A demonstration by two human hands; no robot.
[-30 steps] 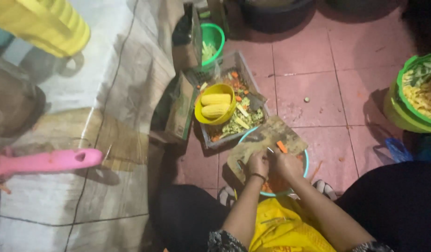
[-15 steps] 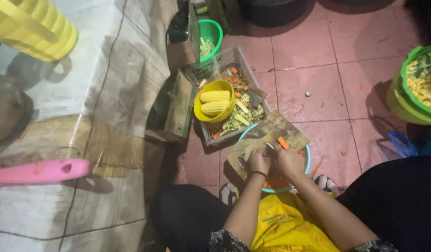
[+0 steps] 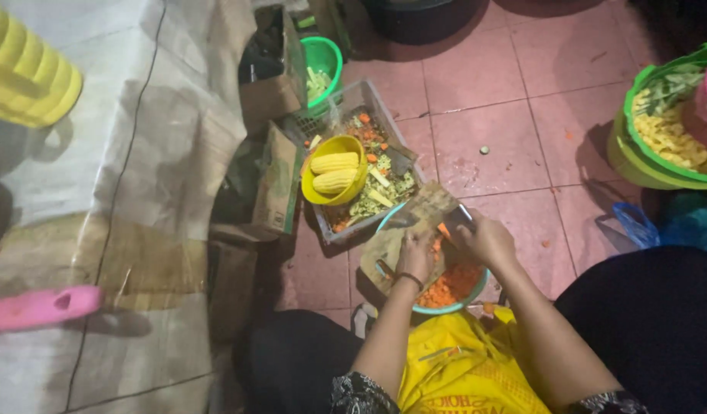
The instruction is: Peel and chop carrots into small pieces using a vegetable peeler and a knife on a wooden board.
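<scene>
Carrot work centres on the worn wooden cutting board (image 3: pixel 403 234) laid across the teal plastic basin (image 3: pixel 453 299) of grated orange carrot. The small orange carrot piece (image 3: pixel 443 230) lies on that board between both hands. The left hand (image 3: pixel 416 257) curls closed beside it; the right hand (image 3: pixel 485 239) grips something, likely a knife.

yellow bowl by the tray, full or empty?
Holding something: two corn cobs lie inside the yellow bowl, which sits upright on the gray tray.
</scene>
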